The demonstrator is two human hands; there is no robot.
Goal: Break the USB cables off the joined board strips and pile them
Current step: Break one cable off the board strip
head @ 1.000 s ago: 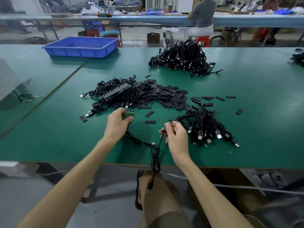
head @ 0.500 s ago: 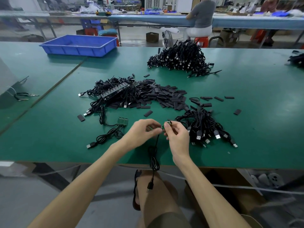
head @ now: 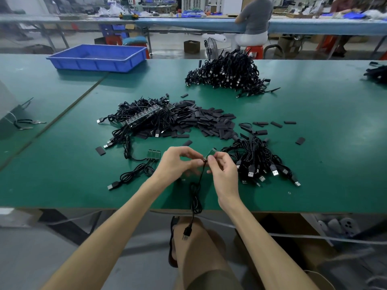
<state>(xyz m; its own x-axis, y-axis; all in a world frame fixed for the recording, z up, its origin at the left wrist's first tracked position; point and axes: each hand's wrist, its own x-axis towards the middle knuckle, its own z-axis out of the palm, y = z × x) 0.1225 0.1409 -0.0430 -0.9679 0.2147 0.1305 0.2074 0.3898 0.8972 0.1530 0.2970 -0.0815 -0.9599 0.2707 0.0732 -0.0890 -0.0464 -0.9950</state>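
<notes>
Left hand (head: 174,164) and right hand (head: 223,171) pinch one USB cable (head: 195,197) at its board end. The cable hangs over the desk's (head: 324,160) near edge.

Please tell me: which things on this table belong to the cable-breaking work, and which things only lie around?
Job: held cable, both hands, small board strip, joined strips pile, near cable pile, far pile.

Lying about: blue tray, keys.

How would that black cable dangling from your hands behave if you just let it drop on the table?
Probably floppy: the cable hangs limp from both hands, left hand and right hand, looping over the table edge. Likely light, since fingertips alone hold it. It would likely tangle, like the pile beside it.
</notes>
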